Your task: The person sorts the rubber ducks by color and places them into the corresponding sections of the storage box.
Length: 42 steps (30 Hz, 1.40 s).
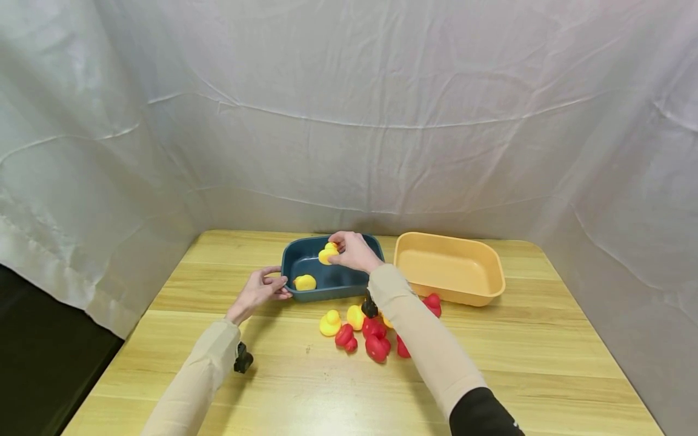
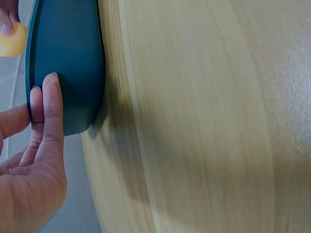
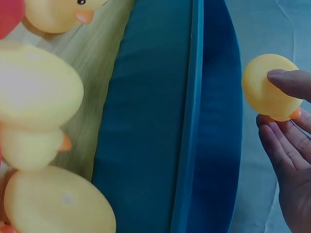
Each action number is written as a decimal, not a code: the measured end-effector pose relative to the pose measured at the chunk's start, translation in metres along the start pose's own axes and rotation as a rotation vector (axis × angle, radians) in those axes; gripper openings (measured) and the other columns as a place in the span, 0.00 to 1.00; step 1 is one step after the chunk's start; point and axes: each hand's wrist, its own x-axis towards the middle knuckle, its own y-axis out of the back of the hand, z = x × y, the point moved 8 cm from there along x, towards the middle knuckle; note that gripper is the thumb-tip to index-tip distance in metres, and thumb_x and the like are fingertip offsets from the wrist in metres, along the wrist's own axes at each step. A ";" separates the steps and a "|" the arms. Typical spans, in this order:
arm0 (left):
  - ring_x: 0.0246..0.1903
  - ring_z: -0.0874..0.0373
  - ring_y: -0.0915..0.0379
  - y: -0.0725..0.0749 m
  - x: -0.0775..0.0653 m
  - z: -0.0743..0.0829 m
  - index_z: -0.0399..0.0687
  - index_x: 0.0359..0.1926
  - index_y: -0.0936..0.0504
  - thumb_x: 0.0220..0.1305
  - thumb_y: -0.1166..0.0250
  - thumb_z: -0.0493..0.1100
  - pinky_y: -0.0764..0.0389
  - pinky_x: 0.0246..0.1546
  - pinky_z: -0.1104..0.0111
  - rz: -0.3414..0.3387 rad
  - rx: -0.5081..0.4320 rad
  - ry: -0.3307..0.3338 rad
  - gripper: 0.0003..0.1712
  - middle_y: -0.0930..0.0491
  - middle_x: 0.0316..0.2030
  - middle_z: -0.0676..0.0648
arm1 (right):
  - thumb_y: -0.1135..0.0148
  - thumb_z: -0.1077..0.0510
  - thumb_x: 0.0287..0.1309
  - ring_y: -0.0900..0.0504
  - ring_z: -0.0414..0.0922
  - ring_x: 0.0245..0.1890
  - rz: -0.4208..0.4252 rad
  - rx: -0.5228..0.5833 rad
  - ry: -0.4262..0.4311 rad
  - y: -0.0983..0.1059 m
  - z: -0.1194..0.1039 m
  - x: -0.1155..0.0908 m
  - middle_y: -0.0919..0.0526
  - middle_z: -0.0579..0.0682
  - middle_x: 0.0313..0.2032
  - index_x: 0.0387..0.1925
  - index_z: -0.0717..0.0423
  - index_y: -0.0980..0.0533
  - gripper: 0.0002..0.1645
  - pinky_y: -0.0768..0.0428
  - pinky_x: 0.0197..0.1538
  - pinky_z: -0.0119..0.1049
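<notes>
A dark blue bin (image 1: 327, 294) stands toward the back of the table, with one yellow rubber duck (image 1: 305, 282) lying in its near left corner. My left hand (image 1: 263, 288) grips the bin's left end; in the left wrist view its thumb and fingers (image 2: 52, 104) pinch the rim. Over the bin, my right hand (image 1: 355, 251) holds another yellow rubber duck (image 1: 328, 254) between thumb and fingers. The right wrist view shows this held duck (image 3: 269, 90) above the blue rim, thumb pressed on its side.
An orange bin (image 1: 491, 298) stands right of the blue one. In front of them lie several yellow ducks (image 1: 330, 324) and red ducks (image 1: 377, 347), partly hidden by the right forearm. Pale cloth (image 1: 382, 151) hangs behind the wooden table (image 1: 545, 363).
</notes>
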 end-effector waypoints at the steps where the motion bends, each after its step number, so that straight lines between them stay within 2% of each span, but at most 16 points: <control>1: 0.29 0.65 0.15 0.000 0.000 0.000 0.21 0.72 0.47 0.75 0.45 0.33 0.10 0.40 0.71 -0.001 0.001 0.000 0.33 0.13 0.36 0.39 | 0.27 0.62 0.56 0.16 0.52 0.48 -0.001 0.002 0.000 -0.001 -0.001 0.001 0.16 0.60 0.51 0.58 0.65 0.24 0.28 0.14 0.58 0.41; 13: 0.29 0.64 0.15 0.000 0.001 0.000 0.21 0.72 0.47 0.75 0.45 0.34 0.10 0.42 0.69 -0.013 0.000 -0.001 0.33 0.12 0.37 0.37 | 0.27 0.62 0.57 0.16 0.52 0.50 -0.016 0.040 -0.006 -0.012 -0.010 0.007 0.16 0.60 0.52 0.58 0.66 0.24 0.27 0.15 0.60 0.41; 21: 0.29 0.64 0.15 0.000 0.000 0.000 0.21 0.73 0.48 0.75 0.45 0.33 0.10 0.41 0.69 -0.015 -0.005 -0.004 0.34 0.13 0.33 0.44 | 0.30 0.60 0.60 0.15 0.53 0.53 -0.029 0.062 -0.007 -0.012 -0.010 0.006 0.23 0.63 0.63 0.65 0.66 0.28 0.33 0.14 0.58 0.43; 26: 0.29 0.63 0.15 -0.002 -0.001 0.002 0.21 0.73 0.47 0.75 0.45 0.33 0.10 0.42 0.68 -0.014 0.001 -0.015 0.33 0.13 0.31 0.47 | 0.31 0.61 0.61 0.15 0.54 0.53 -0.022 0.078 0.001 -0.004 -0.010 -0.001 0.23 0.63 0.63 0.65 0.64 0.28 0.32 0.14 0.58 0.45; 34: 0.28 0.64 0.15 -0.002 -0.001 0.003 0.20 0.72 0.46 0.75 0.45 0.33 0.10 0.41 0.69 -0.002 0.003 -0.016 0.32 0.12 0.33 0.41 | 0.30 0.61 0.60 0.15 0.54 0.52 0.016 0.088 0.060 0.013 -0.001 -0.029 0.19 0.63 0.59 0.62 0.64 0.25 0.29 0.15 0.60 0.45; 38: 0.29 0.63 0.14 -0.004 0.000 0.003 0.19 0.72 0.46 0.74 0.45 0.32 0.10 0.43 0.66 -0.001 -0.002 -0.022 0.33 0.12 0.34 0.39 | 0.30 0.62 0.60 0.15 0.55 0.53 0.019 0.097 0.091 0.022 0.010 -0.052 0.18 0.63 0.58 0.61 0.65 0.25 0.28 0.17 0.62 0.48; 42: 0.29 0.63 0.14 -0.005 0.000 0.002 0.20 0.72 0.47 0.75 0.45 0.32 0.10 0.45 0.62 0.004 0.003 -0.017 0.33 0.12 0.34 0.41 | 0.31 0.63 0.61 0.17 0.57 0.54 0.017 0.132 0.093 0.032 0.024 -0.078 0.17 0.63 0.56 0.61 0.66 0.25 0.27 0.19 0.65 0.52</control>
